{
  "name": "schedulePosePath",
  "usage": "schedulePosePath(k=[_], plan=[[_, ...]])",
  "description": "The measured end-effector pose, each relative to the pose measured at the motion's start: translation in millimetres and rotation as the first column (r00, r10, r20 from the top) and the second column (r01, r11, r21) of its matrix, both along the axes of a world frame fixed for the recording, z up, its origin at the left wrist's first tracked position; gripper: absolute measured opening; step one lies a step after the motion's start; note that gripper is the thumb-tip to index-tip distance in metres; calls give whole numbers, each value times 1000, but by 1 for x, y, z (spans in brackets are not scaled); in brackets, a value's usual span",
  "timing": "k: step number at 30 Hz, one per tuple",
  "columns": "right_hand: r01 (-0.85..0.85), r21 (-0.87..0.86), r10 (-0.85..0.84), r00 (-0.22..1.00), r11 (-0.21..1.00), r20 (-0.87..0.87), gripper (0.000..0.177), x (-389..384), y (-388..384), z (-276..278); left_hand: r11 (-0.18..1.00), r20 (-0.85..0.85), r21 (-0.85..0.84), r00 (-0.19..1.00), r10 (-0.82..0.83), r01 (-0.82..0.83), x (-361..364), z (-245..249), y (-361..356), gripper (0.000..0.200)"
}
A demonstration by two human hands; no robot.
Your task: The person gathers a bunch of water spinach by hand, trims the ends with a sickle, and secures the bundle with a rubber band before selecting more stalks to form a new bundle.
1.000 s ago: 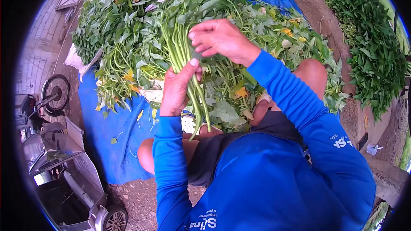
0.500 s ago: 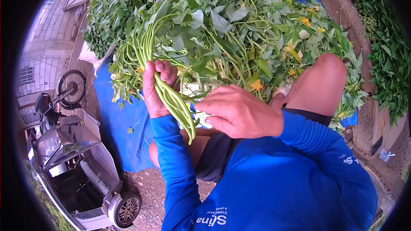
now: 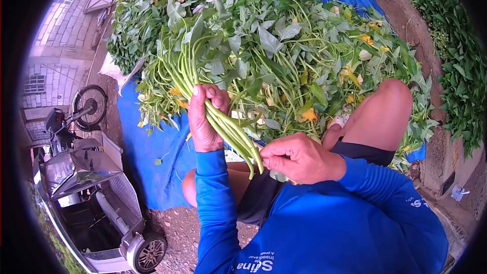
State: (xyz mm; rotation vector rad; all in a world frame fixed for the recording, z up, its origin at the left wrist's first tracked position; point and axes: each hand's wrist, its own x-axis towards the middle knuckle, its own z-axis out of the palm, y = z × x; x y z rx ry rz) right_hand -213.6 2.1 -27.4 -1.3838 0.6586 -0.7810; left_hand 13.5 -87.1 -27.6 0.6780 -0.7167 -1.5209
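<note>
My left hand (image 3: 207,122) is closed around a bunch of long green water spinach stems (image 3: 234,136). Their leafy tops fan out above the fist, and the bare lower ends slant down to the right. At those ends, the thumb and forefinger of my right hand (image 3: 309,161) are pinched together against a stem tip. The curled fingers partly hide what lies in the pinch. Beyond both hands spreads a large heap of leafy water spinach (image 3: 284,66), with some yellowed leaves mixed in.
A blue tarp (image 3: 147,157) lies under the heap. My bent knee (image 3: 388,104) is at the right. A motorcycle with a sidecar (image 3: 96,198) stands at the left. More leafy greens (image 3: 451,45) line the far right, beyond a low concrete edge (image 3: 436,157).
My left hand has shifted right and slightly down in view with the bunch. My right hand has moved right and down, its fingers now pinched at the stem ends. The whole view has shifted slightly.
</note>
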Motion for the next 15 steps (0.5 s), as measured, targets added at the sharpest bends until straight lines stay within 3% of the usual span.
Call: schedulePosePath(k=[3,5,6,9,12,15], plan=[[-67,283,58,997,957,42,30,-4,-6,-3,999,-53,36,999,5,-3,-3,5,-1,35],[-27,302,1,996,953,85,29,-1,-11,5,997,-64,66,997,33,-29,-2,2,-4,35],[77,-11,-75,990,997,120,30,5,-17,-1,997,-76,72,997,33,-28,-1,2,-4,35],[43,197,-73,986,979,149,31,-1,-25,3,996,-122,87,992,32,-21,-4,2,-7,35],[149,258,-211,949,955,235,30,11,-28,2,996,-187,81,981,41,-26,-6,4,-11,29],[158,395,-261,940,905,222,29,16,-19,1,946,-26,113,950,310,-305,-16,0,-19,27]])
